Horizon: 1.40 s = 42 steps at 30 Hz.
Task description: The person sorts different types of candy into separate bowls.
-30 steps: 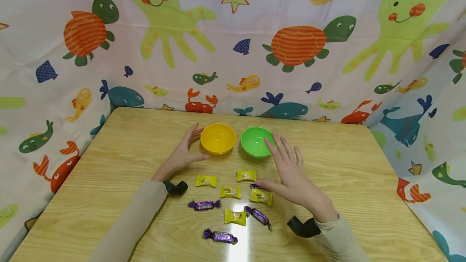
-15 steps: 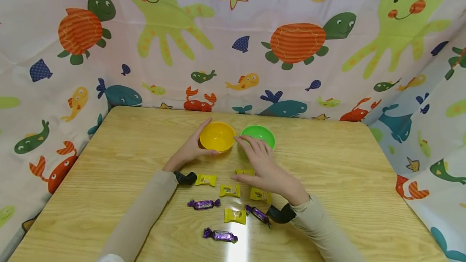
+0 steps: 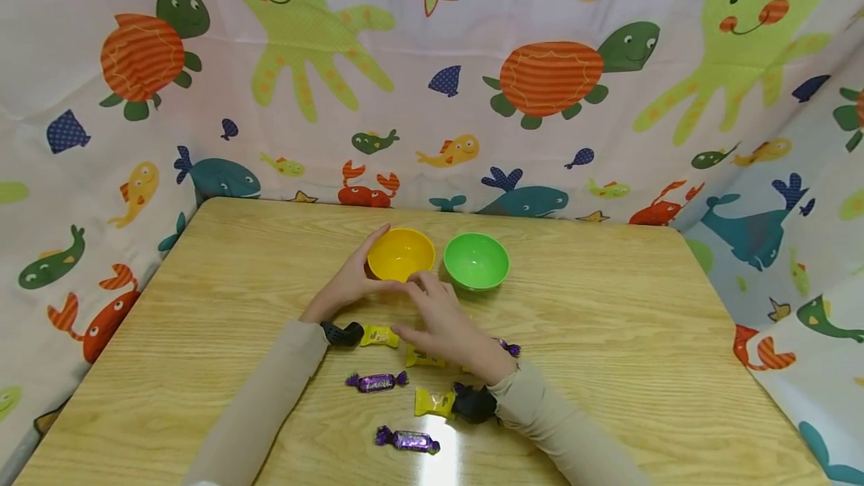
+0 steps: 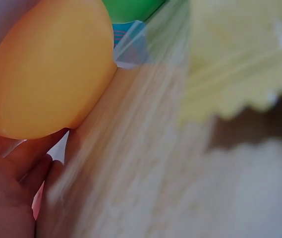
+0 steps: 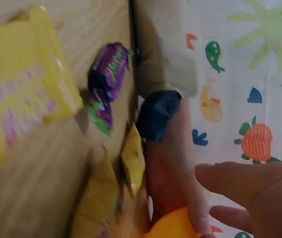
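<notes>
My left hand (image 3: 351, 280) holds the yellow bowl (image 3: 401, 252) from its left side, thumb along the near rim and fingers round the back. Close up in the left wrist view, the bowl's outer wall (image 4: 51, 74) rests against the fingers. My right hand (image 3: 448, 325) hovers with loosely bent fingers over the candies, its fingertips by the bowl's near rim and the left thumb. Nothing shows in its grasp. Just right of the yellow bowl stands a green bowl (image 3: 476, 262). Both bowls look bare inside. A yellow-wrapped candy (image 3: 424, 356) is partly hidden under the right hand.
Nearer the person lie purple twist-wrapped candies (image 3: 376, 382) and another yellow-wrapped candy (image 3: 435, 403). One more yellow-wrapped candy (image 3: 380, 336) sits beside the left wrist. A curtain (image 3: 418, 111) printed with sea animals hangs behind the wooden table (image 3: 621, 321).
The left hand has moved right and closed round the yellow bowl. From the green bowl, the right hand has swung left and nearer, leaving the green bowl uncovered.
</notes>
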Available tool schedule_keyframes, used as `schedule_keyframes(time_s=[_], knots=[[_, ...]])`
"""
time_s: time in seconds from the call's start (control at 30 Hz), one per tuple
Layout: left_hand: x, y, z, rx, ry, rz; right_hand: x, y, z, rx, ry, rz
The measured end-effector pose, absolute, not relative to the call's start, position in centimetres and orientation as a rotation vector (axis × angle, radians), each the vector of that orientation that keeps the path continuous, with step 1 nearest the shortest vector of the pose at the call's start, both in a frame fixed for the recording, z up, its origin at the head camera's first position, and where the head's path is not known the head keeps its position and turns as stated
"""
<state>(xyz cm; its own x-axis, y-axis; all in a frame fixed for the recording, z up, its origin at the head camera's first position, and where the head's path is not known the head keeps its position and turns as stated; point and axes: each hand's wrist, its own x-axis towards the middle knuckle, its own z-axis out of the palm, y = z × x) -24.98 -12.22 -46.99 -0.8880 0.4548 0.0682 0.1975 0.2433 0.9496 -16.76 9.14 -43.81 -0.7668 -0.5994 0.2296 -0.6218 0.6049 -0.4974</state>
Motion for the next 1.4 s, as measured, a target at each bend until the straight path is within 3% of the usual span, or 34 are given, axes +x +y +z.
schedule_keyframes(time_s=[0.4,0.6,1.17,1.4], knots=[[-24.2,-12.3,-46.6,0.632,2.306,1.696,-15.4,7.6,-45.2,1.231,-2.947,0.688],[-24.5,-12.5,-48.2,0.598,2.348,1.68,-15.1,7.5,-45.4,1.32,-2.887,0.591],[-24.0,-12.4,-50.1,0.663,2.317,1.735,-14.4,7.5,-45.9,1.311,-2.696,0.5],[-23.9,-12.4,-50.1,0.668,2.324,1.738,-14.0,7.7,-44.0,1.351,-2.715,0.521]])
